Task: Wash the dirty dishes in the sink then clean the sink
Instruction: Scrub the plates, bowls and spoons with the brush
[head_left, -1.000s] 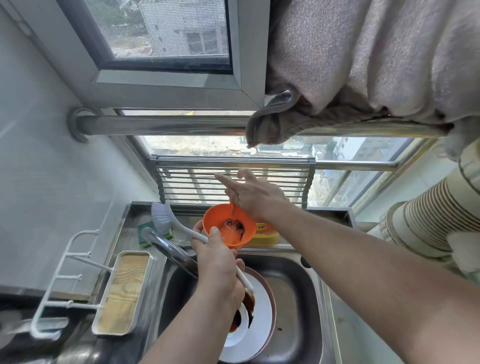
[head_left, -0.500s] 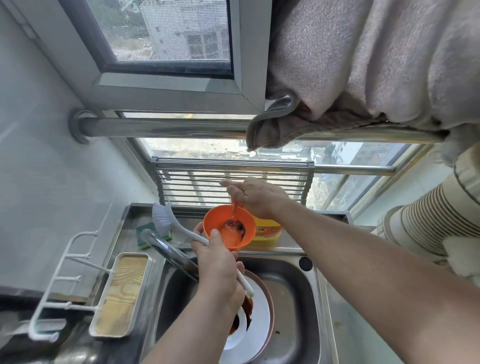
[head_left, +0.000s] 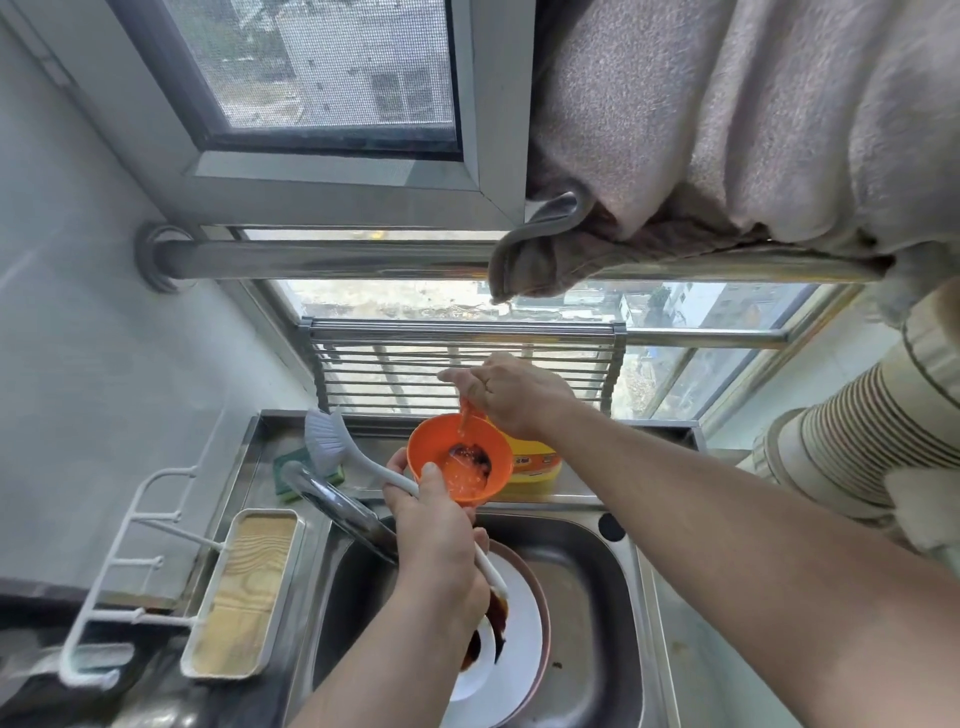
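Dishwater-stained orange bowl (head_left: 460, 467) sits raised above the steel sink (head_left: 597, 597), tipped toward the camera, with a dark smear and some wet residue inside. The left hand (head_left: 439, 540) grips it, thumb hooked over the near rim and fingers curled beneath, and the same grip also pinches the white handle of a dish brush (head_left: 332, 441), whose bristle head points up and to the left, past the tap (head_left: 337, 509). The right hand (head_left: 511, 395) hovers over the far rim of the bowl, its fingers curled round a thin orange utensil (head_left: 466, 415) that dips down into the bowl; what kind of utensil it is cannot be told. Below, in the sink basin, a white plate (head_left: 519, 660) with a brown rim lies partly under the left forearm, with dark sauce pooled on it beside a smaller white dish (head_left: 480, 665). A yellow detergent bottle (head_left: 535, 467) stands on the ledge just behind the bowl, and a green sponge (head_left: 285, 473) lies near the brush head. A metal drying rack (head_left: 462, 364) stands against the window, and a grey towel (head_left: 675, 130) hangs over a rail above it.
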